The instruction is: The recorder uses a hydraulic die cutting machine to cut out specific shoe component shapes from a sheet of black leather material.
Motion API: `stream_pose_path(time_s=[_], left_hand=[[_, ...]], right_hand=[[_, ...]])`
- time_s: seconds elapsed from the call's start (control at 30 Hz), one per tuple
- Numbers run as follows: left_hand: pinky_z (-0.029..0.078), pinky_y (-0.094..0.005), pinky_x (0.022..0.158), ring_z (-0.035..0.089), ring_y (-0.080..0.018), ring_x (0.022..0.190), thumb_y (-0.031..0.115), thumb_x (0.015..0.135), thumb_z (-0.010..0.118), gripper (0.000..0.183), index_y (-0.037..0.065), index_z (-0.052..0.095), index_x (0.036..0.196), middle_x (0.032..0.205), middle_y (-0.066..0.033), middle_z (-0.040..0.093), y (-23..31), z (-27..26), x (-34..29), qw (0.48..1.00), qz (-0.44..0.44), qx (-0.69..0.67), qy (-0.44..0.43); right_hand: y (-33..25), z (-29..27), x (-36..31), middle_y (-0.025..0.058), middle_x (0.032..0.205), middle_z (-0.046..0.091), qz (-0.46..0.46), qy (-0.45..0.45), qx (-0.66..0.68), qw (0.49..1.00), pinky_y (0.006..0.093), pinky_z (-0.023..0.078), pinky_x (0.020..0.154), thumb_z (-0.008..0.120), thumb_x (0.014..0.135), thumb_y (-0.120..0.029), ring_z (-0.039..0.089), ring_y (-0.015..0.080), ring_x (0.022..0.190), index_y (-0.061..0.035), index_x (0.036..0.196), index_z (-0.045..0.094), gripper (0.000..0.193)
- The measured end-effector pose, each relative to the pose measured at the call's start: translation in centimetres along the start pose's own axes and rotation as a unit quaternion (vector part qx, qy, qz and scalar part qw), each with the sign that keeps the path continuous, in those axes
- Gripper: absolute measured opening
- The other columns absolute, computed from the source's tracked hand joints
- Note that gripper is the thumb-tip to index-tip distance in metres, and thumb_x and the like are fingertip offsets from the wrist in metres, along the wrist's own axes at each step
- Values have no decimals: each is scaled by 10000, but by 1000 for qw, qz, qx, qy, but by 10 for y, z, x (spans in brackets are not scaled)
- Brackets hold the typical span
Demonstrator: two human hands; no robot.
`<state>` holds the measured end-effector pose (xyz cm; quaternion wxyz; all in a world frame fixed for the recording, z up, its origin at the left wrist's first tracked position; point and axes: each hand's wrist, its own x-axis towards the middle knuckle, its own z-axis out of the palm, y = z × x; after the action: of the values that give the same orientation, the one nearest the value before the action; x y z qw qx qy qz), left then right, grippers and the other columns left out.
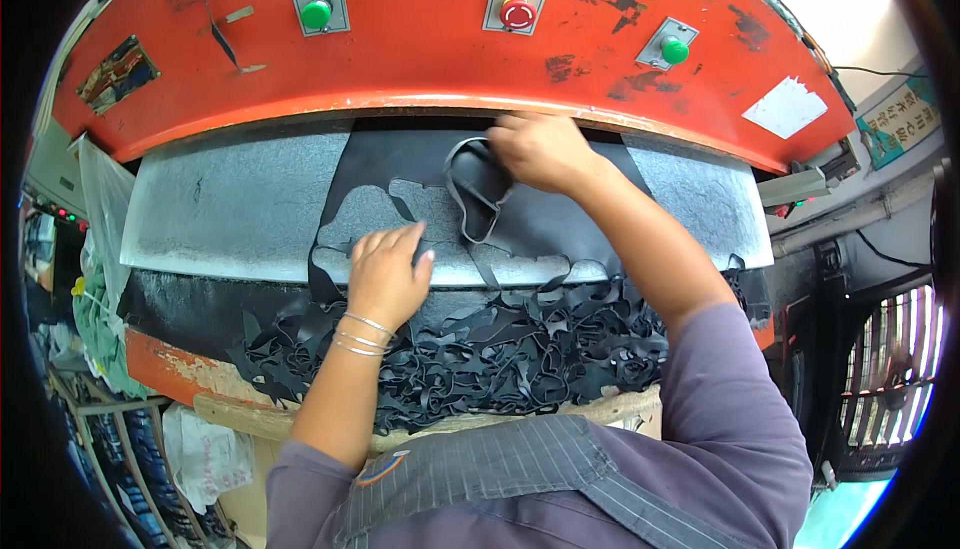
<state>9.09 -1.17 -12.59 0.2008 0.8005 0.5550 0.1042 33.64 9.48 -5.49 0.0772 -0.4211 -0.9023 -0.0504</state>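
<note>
My right hand [545, 152] is closed on the upper end of a metal cutting die [453, 192], a thin looped outline. The die is tilted over a black sheet of material [585, 214] spread across the pale cutting board [225, 204]. My left hand [385, 274] rests low at the cut-out area of the sheet, its fingers stretched out and the thumb apart. Thin strips of the sheet [402, 207] border the cut-out shapes near its fingertips. Motion slightly blurs the right fingers.
A heap of curled black offcuts [520, 349] lies along the board's front edge. Behind stands the orange machine beam [420, 59], bearing two green buttons [316, 15] and one red button [518, 14]. Clear plastic [105, 194] hangs at the left; a black fan [890, 379] stands right.
</note>
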Motion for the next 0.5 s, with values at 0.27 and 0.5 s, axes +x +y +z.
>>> stream_pose_path(time_s=[0.27,0.5], left_hand=[[214,-465,1117,447,-266,1275,136,826,545,687,-20,260,1431,1309,-82,567,20,62,27,980,78,-120,135],[206,-448,1130,442,-253,1289,123,819,528,684,-40,256,1425,1342,-68,547,16,63,23,984,68,-128,108]], right_hand=[[-6,64,-94,239,836,634,288,40,175,941,488,483,773,558,851,-262,606,419,839,14,794,621,289],[-18,69,-162,201,1299,533,190,61,198,960,404,377,1003,739,776,-289,483,345,1225,-55,1385,420,725]])
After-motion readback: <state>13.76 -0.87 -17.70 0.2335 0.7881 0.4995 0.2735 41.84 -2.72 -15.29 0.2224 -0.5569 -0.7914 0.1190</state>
